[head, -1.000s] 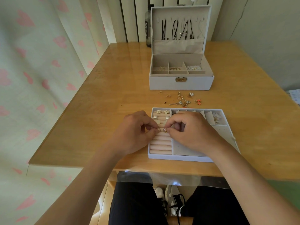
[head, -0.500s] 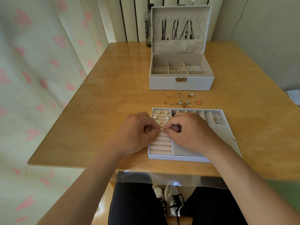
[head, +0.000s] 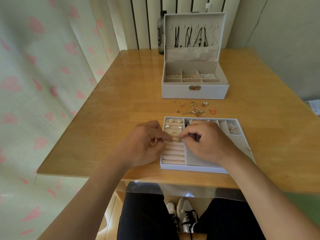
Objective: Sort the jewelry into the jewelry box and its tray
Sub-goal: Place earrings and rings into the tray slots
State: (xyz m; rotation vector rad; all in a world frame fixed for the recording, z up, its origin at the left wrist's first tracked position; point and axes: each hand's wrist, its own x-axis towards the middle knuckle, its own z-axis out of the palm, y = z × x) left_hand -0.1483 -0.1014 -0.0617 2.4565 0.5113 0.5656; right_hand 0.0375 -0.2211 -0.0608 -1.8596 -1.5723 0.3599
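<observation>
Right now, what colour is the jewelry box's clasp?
Brass-gold clasp on the white box front; head view.

— Parted since 0.5 s ago?
— Slightly. Pulled the left hand [head: 143, 144] leftward and the right hand [head: 206, 144] rightward.
— Uncovered anything?
— Bared 2 gold earrings [head: 174, 140] side by side over the tray [head: 190, 168], mostly hidden by fingertips before.

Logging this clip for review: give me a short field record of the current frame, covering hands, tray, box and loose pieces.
left hand: pinches a gold earring at the tray's ring rolls
right hand: pinches a second gold earring beside it
tray: white, near table edge; seated earrings in the upper rolls
jewelry box: open, lid upright, cords hung inside
loose jewelry: scattered on the table between box and tray
bottle: dark, behind the box
</observation>
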